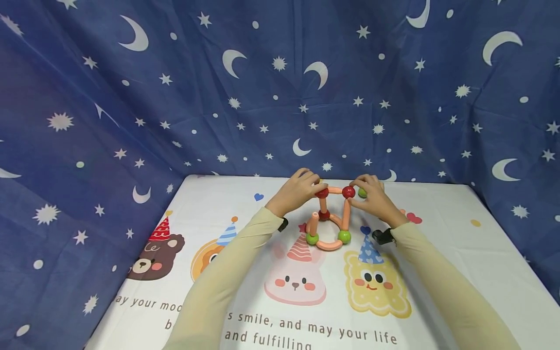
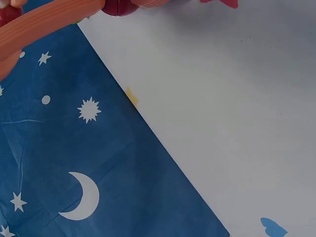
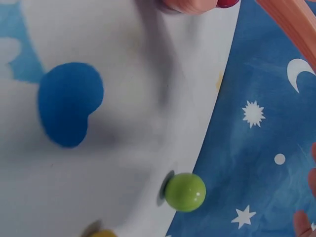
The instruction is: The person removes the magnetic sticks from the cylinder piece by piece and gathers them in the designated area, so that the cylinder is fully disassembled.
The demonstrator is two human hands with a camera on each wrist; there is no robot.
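Note:
A toy frame of orange rods and balls stands upright on the table; straight rods rise from a base with curved rods (image 1: 329, 245). Its lower corners are two green balls (image 1: 344, 236) and a red ball (image 1: 324, 215). Along the top runs an orange rod (image 1: 335, 190) between two red balls. My left hand (image 1: 298, 192) grips the upper left red ball (image 1: 322, 193), partly covering it. Thumb and finger of my right hand (image 1: 374, 198) pinch the upper right red ball (image 1: 348, 192). An orange rod (image 2: 54, 22) crosses the corner of the left wrist view.
A loose green ball (image 3: 185, 192) lies on the table near its back edge, beside my right hand. A yellow piece (image 3: 102, 233) shows at the bottom of the right wrist view. Behind the printed white tablecloth (image 1: 218, 194) hangs a blue star curtain (image 1: 262, 87).

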